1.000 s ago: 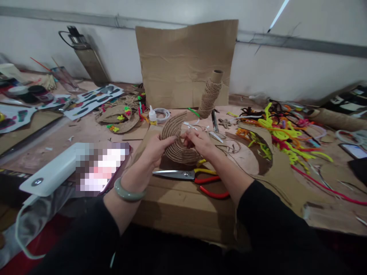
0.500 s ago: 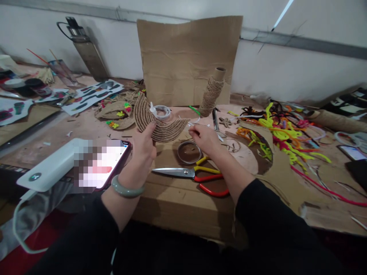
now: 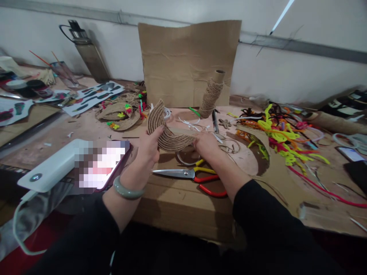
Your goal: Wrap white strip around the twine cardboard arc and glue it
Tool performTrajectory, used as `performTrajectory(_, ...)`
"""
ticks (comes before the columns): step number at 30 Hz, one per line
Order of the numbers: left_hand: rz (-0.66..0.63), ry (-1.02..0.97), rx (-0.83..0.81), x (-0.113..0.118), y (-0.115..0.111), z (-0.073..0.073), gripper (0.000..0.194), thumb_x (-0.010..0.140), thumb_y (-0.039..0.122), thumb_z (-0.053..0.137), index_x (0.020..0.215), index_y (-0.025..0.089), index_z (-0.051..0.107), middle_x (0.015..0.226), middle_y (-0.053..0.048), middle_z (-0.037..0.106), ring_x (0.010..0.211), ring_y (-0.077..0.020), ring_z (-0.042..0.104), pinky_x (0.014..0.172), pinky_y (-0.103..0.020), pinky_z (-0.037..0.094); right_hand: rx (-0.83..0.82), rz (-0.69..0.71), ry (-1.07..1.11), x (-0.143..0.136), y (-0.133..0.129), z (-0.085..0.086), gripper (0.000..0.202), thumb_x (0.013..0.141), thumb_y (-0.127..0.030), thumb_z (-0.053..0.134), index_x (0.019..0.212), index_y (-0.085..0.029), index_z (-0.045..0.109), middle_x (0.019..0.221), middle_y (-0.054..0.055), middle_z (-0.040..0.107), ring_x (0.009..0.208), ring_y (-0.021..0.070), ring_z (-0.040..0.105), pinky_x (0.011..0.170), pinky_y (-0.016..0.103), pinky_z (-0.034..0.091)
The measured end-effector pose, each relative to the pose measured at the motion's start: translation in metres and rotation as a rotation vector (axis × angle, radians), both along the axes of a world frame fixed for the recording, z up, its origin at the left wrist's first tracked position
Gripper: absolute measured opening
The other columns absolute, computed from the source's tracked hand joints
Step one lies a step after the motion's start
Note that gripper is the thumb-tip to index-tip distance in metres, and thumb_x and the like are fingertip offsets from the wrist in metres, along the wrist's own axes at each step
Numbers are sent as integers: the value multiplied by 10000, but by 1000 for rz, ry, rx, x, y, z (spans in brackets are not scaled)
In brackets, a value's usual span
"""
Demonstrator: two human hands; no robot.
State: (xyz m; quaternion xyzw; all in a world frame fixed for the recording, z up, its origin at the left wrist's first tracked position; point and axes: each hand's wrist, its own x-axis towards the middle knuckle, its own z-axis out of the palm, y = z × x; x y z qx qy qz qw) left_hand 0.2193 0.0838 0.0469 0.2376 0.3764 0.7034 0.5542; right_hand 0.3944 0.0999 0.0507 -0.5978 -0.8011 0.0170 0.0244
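Note:
A crescent-shaped piece covered in curved rows of jute twine [image 3: 175, 142] is held up in front of me. My left hand [image 3: 147, 149] grips its left part, thumb on the ridged face. Closed round the right tip is my right hand [image 3: 207, 144], its fingertips partly hidden. Beneath the piece, a roll of tape [image 3: 181, 159] is partly covered. Scissors [image 3: 174, 173] with red and yellow handles lie on cardboard [image 3: 172, 196], blades pointing left. Thin white strips [image 3: 189, 124] lie behind the piece.
A twine spool [image 3: 212, 95] stands before an upright cardboard sheet [image 3: 186, 57]. Colourful pipe cleaners [image 3: 278, 133] are heaped right. On the left are a phone [image 3: 114, 164], a white device [image 3: 54, 164], a decorated twine piece [image 3: 120, 118] and a bottle [image 3: 91, 61].
The crescent piece has shifted right and down and turned slightly. My right hand, earlier pinched just off its right tip, now grips that tip. White strips now lie on the table behind.

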Motion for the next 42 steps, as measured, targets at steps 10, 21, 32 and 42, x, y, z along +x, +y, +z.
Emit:
performTrajectory(10,-38,-20,-64,0,0,1,325,539,188,829,833,136,698,771,-47,745,720,-184,694,826,-354,560,198,-283,932,17,17,-5,126,874,-245,424,908,-204,538,766,46,659,706,188,619,703,329,489)
performTrajectory(21,-44,62,-58,4,-1,-1,334,540,203,817,832,155,664,839,-50,738,784,-189,682,797,-334,547,151,-145,1014,-1,7,-10,91,854,-302,426,839,-227,475,770,15,564,736,173,534,694,310,431)
performTrajectory(32,-131,124,-90,4,-4,-1,434,569,162,792,983,142,663,976,-95,727,875,-214,691,835,-354,545,327,-150,803,4,2,1,107,851,-238,401,869,-209,503,854,75,601,816,219,557,755,360,429)
performTrajectory(42,-82,112,-133,12,-5,0,248,551,167,785,779,119,702,777,-61,732,690,-171,665,684,-291,543,410,167,822,-13,-24,14,286,916,-220,368,1029,-209,631,990,78,693,951,205,628,862,359,485)
